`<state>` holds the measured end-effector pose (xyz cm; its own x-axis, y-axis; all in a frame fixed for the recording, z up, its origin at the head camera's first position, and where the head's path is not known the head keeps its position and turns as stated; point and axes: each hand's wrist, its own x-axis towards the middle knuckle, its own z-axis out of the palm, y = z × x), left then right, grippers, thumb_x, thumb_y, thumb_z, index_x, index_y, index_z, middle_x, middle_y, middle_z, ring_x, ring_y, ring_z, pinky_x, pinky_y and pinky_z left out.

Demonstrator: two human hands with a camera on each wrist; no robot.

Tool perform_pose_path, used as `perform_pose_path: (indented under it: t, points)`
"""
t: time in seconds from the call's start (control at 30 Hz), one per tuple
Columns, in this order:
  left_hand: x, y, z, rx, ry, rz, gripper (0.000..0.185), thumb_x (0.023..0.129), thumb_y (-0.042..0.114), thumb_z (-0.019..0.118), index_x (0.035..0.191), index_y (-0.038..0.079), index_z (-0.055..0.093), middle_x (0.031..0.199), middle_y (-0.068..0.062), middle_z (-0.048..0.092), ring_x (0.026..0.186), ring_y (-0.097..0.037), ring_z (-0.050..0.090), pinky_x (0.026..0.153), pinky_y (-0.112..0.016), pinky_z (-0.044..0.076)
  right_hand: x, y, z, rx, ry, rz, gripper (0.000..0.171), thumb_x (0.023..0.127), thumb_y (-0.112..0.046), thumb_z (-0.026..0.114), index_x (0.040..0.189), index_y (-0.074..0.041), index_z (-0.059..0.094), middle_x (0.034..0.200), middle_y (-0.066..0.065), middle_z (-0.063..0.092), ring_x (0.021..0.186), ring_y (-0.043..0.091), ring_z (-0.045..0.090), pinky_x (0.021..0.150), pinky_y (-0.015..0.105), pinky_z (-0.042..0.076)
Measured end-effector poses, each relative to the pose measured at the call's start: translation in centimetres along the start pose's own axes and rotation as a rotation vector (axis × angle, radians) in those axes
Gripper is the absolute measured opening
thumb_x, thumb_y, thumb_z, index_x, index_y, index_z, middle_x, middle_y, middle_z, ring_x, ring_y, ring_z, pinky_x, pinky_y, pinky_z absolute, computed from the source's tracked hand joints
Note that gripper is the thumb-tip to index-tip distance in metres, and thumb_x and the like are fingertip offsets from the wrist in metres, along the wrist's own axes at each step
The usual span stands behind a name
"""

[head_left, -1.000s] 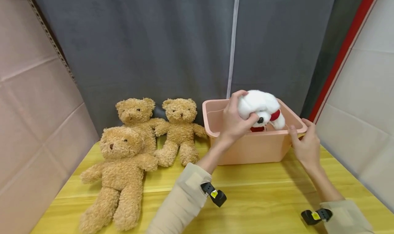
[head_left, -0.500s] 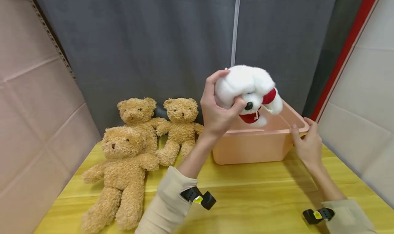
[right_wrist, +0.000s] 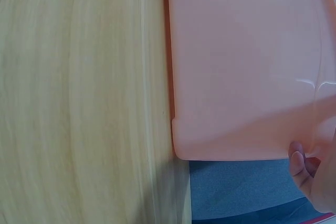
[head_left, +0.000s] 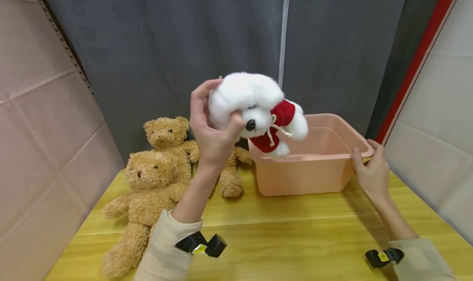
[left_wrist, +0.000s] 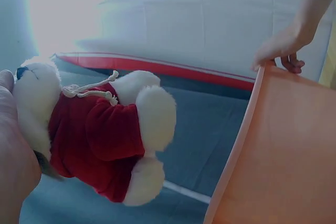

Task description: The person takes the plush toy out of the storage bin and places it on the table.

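A white plush dog [head_left: 242, 94] in a red hoodie with cream drawstrings hangs in the air, tilted sideways. My left hand [head_left: 212, 129] grips its head, thumb beside the black nose. In the left wrist view the red hoodie [left_wrist: 100, 135] and the stubby white legs point toward the bin. Behind the toy stands a pink plastic bin [head_left: 299, 176], whose visible inside shows bare walls. My right hand [head_left: 373, 172] holds the bin's right front rim corner, thumb on the near side. In the right wrist view its fingers [right_wrist: 296, 163] curl at the bin's edge.
Several brown teddy bears sit on the left: one in front [head_left: 149, 178], one behind it [head_left: 168, 133], and another [head_left: 230, 182] partly hidden by my left hand. The yellow wood-grain table [head_left: 288, 240] ends at a grey curtain [head_left: 166, 47], with pale side walls [head_left: 44, 129].
My left hand has lifted the white plush dog out of the pink bin and carried it left, in front of the rear teddy bears. The right hand stays on the bin rim.
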<state>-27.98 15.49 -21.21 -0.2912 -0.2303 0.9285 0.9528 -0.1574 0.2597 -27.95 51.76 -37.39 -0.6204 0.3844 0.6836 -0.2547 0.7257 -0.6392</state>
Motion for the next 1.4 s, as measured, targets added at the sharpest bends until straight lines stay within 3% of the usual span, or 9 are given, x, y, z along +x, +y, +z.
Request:
perform_pose_path:
  t: [0.23, 0.4, 0.63, 0.9, 1.0, 1.13, 1.23, 1.4]
  points:
    - [0.0, 0.1, -3.0, 0.081, 0.066, -0.065, 0.054, 0.069, 0.01, 0.066, 0.12, -0.006, 0.057, 0.109, -0.01, 0.063, 0.091, -0.028, 0.059, 0.074, -0.034, 0.054, -0.2, 0.3, -0.3, 0.009, 0.015, 0.004, 0.056, 0.099, -0.028, 0.056, 0.145, 0.003, 0.044, 0.112, 0.029, 0.06, 0.065, -0.007, 0.039, 0.061, 0.008, 0.032]
    - [-0.6, 0.4, -5.4, 0.058, 0.038, -0.177, 0.051, 0.069, 0.006, 0.066, 0.119, 0.001, 0.06, 0.107, -0.011, 0.062, 0.09, -0.027, 0.058, 0.072, -0.031, 0.052, -0.1, 0.5, -0.4, -0.001, 0.036, -0.019, 0.056, 0.099, -0.027, 0.058, 0.144, 0.003, 0.045, 0.109, 0.029, 0.061, 0.065, -0.009, 0.038, 0.061, 0.008, 0.031]
    - [-1.9, 0.3, -8.7, 0.103, -0.129, -0.292, 0.054, 0.07, 0.007, 0.07, 0.122, -0.005, 0.058, 0.107, -0.01, 0.063, 0.088, -0.023, 0.058, 0.07, -0.029, 0.052, 0.0, 0.5, -0.4, -0.001, 0.021, -0.007, 0.056, 0.1, -0.028, 0.057, 0.146, 0.002, 0.043, 0.115, 0.03, 0.06, 0.068, -0.008, 0.038, 0.063, 0.008, 0.032]
    - [-3.8, -0.6, -12.4, 0.186, -0.318, -0.495, 0.057, 0.069, -0.007, 0.069, 0.125, -0.003, 0.059, 0.11, -0.009, 0.062, 0.091, -0.024, 0.058, 0.071, -0.028, 0.053, 0.2, 0.4, -0.2, -0.006, 0.02, -0.005, 0.056, 0.1, -0.028, 0.057, 0.145, 0.002, 0.043, 0.113, 0.03, 0.06, 0.068, -0.008, 0.038, 0.063, 0.01, 0.032]
    - [-4.8, -1.3, -14.0, 0.232, -0.432, -0.57, 0.057, 0.07, -0.008, 0.07, 0.126, 0.001, 0.06, 0.116, -0.009, 0.062, 0.096, -0.025, 0.058, 0.077, -0.031, 0.054, 0.1, 0.2, -0.1, -0.01, 0.017, 0.005, 0.056, 0.1, -0.029, 0.056, 0.145, 0.002, 0.043, 0.113, 0.03, 0.061, 0.067, -0.007, 0.038, 0.063, 0.011, 0.033]
    - [-7.4, -2.8, -15.9, 0.236, -0.602, -0.659, 0.055, 0.073, -0.003, 0.073, 0.125, 0.005, 0.059, 0.122, -0.011, 0.059, 0.099, -0.026, 0.059, 0.081, -0.036, 0.054, 0.0, -0.1, -0.2, -0.015, 0.016, 0.016, 0.057, 0.099, -0.03, 0.056, 0.146, 0.002, 0.043, 0.114, 0.03, 0.06, 0.068, -0.007, 0.038, 0.064, 0.015, 0.033]
    - [-8.6, -3.3, -16.8, 0.175, -0.63, -0.696, 0.053, 0.072, -0.004, 0.072, 0.123, 0.002, 0.058, 0.122, -0.014, 0.057, 0.098, -0.025, 0.059, 0.08, -0.034, 0.054, 0.0, -0.1, -0.3, -0.01, 0.01, 0.018, 0.057, 0.099, -0.03, 0.056, 0.146, 0.0, 0.043, 0.114, 0.03, 0.06, 0.068, -0.008, 0.038, 0.064, 0.015, 0.033]
    - [-8.6, -3.5, -17.3, 0.061, -0.608, -0.749, 0.052, 0.072, -0.005, 0.069, 0.122, 0.001, 0.054, 0.122, -0.013, 0.054, 0.099, -0.023, 0.059, 0.08, -0.033, 0.055, 0.0, 0.0, -0.6, 0.001, 0.031, 0.021, 0.057, 0.099, -0.03, 0.056, 0.146, 0.0, 0.044, 0.113, 0.03, 0.061, 0.066, -0.01, 0.038, 0.062, 0.01, 0.032]
